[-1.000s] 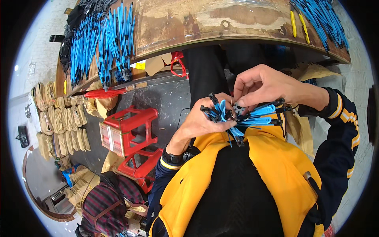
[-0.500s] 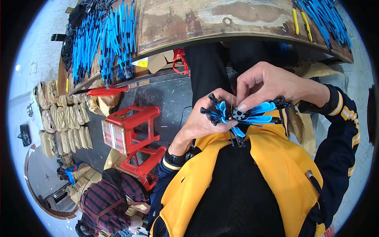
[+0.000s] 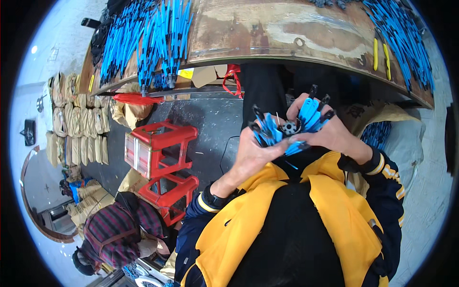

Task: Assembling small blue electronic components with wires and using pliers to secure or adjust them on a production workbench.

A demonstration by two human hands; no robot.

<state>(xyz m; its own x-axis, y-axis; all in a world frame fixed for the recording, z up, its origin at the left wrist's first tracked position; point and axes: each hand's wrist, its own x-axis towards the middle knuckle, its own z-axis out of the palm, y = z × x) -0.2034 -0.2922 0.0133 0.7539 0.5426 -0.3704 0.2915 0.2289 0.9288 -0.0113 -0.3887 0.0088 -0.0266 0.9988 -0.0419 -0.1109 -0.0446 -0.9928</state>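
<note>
In front of my lap I hold what looks like an umbrella frame: blue ribs (image 3: 310, 114) with black jointed ends spread around a notched, round black hub (image 3: 289, 127). My left hand (image 3: 253, 154) is closed around the ribs on the left side, its thumb near the hub. My right hand (image 3: 337, 137) closes around the ribs on the right, fingers behind them and thumb below the hub. A thin wire (image 3: 278, 117) sticks up beside the hub. The hands and ribs hide the rest of the hub.
A worn wooden table (image 3: 224, 31) lies ahead, with bundles of blue ribs (image 3: 165, 40) at left and more ribs (image 3: 399, 40) beside yellow-handled pliers (image 3: 376, 55) at right. Red stools (image 3: 165, 143) stand left. A bent-over person (image 3: 114, 229) is at lower left.
My right hand has gone from pinching at the hub to wrapping round the right-hand ribs, which now point up more. The view has shifted, and the other person bends lower.
</note>
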